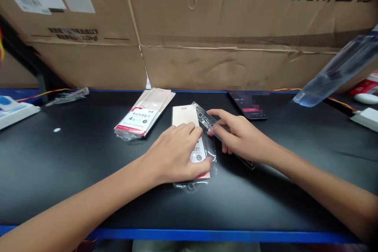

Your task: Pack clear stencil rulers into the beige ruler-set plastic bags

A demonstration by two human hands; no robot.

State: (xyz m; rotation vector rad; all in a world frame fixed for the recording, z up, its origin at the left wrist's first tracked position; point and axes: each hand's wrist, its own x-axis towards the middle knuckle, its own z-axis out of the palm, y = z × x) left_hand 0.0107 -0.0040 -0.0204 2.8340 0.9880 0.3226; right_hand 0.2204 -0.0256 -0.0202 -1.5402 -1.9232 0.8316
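Nearly flat, left hand pins a packet; right hand pinches clear plastic.

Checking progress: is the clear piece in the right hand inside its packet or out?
Out: the right hand pinches the clear piece across the top of the packet, outside it; the left hand rests on the packet.

Black and blue, with a touch of red

The black tabletop has a blue edge; the white ruler packet shows a red corner; the brown carton carries black lettering.
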